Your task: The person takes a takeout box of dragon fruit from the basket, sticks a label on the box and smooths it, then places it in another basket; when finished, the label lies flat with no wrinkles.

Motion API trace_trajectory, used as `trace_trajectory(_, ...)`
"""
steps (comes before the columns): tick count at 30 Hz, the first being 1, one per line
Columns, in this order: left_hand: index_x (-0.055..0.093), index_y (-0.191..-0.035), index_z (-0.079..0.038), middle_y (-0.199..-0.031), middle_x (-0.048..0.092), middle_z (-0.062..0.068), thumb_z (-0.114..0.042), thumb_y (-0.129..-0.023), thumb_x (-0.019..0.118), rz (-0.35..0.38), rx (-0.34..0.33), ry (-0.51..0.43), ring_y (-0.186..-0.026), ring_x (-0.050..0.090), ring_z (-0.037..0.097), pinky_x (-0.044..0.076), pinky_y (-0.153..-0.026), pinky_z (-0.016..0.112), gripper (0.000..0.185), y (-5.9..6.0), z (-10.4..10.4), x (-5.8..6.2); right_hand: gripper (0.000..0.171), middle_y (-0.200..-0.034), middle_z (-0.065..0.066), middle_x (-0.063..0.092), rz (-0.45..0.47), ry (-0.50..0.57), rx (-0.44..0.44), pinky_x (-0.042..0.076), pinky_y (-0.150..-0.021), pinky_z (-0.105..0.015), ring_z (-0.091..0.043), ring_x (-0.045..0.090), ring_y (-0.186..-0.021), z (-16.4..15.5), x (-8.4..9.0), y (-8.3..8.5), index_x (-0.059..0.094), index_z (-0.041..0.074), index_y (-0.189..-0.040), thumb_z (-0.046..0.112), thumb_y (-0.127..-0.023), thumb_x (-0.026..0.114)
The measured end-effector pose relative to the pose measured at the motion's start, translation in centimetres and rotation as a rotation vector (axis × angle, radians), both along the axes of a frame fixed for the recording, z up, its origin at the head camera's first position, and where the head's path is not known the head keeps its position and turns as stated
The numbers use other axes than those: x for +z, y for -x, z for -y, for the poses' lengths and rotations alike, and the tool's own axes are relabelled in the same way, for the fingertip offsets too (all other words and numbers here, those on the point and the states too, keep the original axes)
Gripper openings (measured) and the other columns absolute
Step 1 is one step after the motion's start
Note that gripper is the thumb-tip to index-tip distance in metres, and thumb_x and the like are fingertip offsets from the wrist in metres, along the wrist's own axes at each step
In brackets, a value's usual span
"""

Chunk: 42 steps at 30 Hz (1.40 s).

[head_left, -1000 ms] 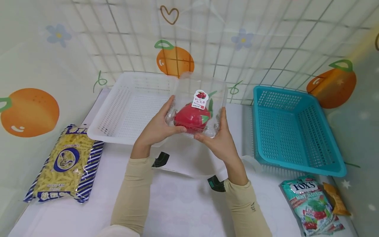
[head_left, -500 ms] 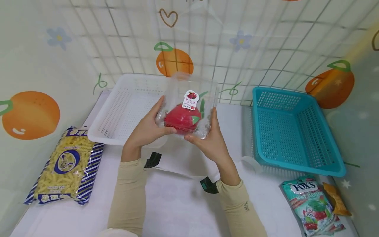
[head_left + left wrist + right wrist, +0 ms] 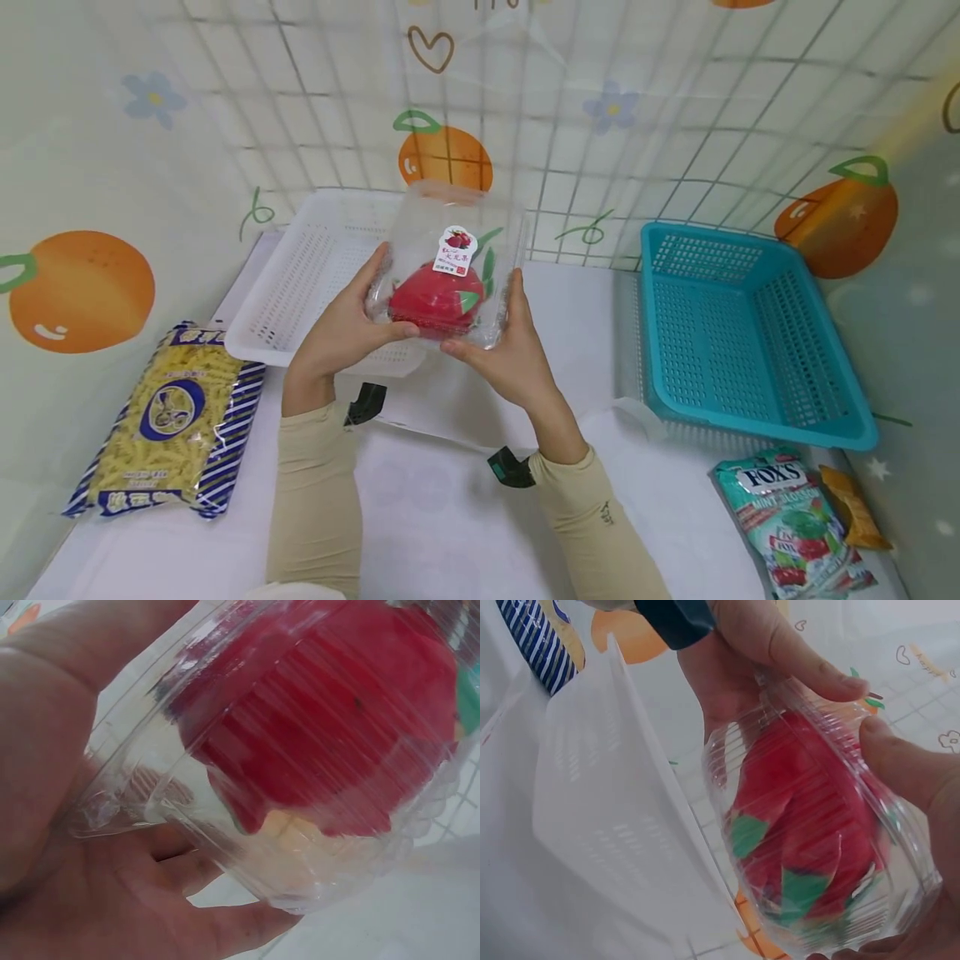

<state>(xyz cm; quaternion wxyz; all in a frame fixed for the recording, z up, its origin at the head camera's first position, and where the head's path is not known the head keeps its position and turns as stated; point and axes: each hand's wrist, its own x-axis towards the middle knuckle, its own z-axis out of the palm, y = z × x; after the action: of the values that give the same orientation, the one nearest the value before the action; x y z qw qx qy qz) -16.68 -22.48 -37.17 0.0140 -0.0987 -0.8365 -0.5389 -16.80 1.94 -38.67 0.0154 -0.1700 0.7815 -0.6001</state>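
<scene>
I have the clear clamshell box (image 3: 450,275) with the red dragon fruit (image 3: 431,302) inside clamped between both hands, my left hand (image 3: 337,333) curled round its left side and my right hand (image 3: 502,354) round its right. Over the last second I have carried it leftward, so it now hangs above the near right corner of the white basket (image 3: 300,283) at the far edge of the surface (image 3: 450,517), well apart from the blue basket (image 3: 742,333). That drift suggests the white basket is where it goes.
</scene>
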Motion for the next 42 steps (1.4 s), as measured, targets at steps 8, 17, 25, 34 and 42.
trace_trajectory(8,0.011,-0.165,-0.025,-0.172,0.015,-0.004,-0.032,-0.078,0.089,0.010,0.004,0.018,-0.158,0.016,0.021,0.028,-0.123,0.059,0.117,-0.3,0.8,0.3,0.131,-0.168,0.005,0.020,-0.003,-0.009,0.007,0.048,-0.111,-0.047,-0.018,0.033,-0.150,0.9,0.0,0.0,-0.007,0.023,-0.165,0.032,-0.077,0.091)
trace_trajectory(17,0.013,-0.165,-0.029,-0.172,0.016,-0.005,-0.029,-0.080,0.088,0.002,0.044,0.027,-0.157,0.018,0.022,0.033,-0.121,0.059,0.113,-0.6,2.2,0.5,0.132,-0.169,0.002,0.019,-0.010,-0.030,0.011,0.048,-0.112,-0.046,-0.019,0.032,-0.151,2.2,0.5,0.2,-0.006,0.021,-0.165,0.034,-0.077,0.091)
trace_trajectory(25,0.013,-0.164,-0.035,-0.172,0.015,-0.008,-0.027,-0.083,0.086,0.017,0.105,0.043,-0.157,0.018,0.020,0.044,-0.113,0.054,0.109,-1.0,3.5,0.3,0.131,-0.168,0.003,0.019,0.004,-0.065,0.028,0.051,-0.108,-0.045,-0.018,0.034,-0.148,3.6,0.7,0.3,-0.005,0.024,-0.165,0.038,-0.077,0.090)
trace_trajectory(34,0.016,-0.164,-0.033,-0.172,0.016,-0.007,-0.032,-0.080,0.088,-0.008,0.155,0.069,-0.159,0.014,0.021,0.033,-0.120,0.060,0.111,-1.5,5.2,0.1,0.130,-0.168,0.004,0.019,-0.015,-0.070,0.058,0.051,-0.108,-0.047,-0.016,0.031,-0.150,5.1,0.7,0.6,-0.003,0.028,-0.165,0.041,-0.075,0.090)
trace_trajectory(42,0.018,-0.163,-0.036,-0.171,0.021,-0.006,-0.026,-0.083,0.086,0.000,0.232,0.064,-0.157,0.019,0.023,0.040,-0.118,0.051,0.106,-2.2,6.4,0.3,0.129,-0.167,0.001,0.021,-0.049,-0.065,0.098,0.052,-0.107,-0.044,-0.017,0.032,-0.149,6.6,1.1,0.6,-0.003,0.023,-0.165,0.040,-0.077,0.089)
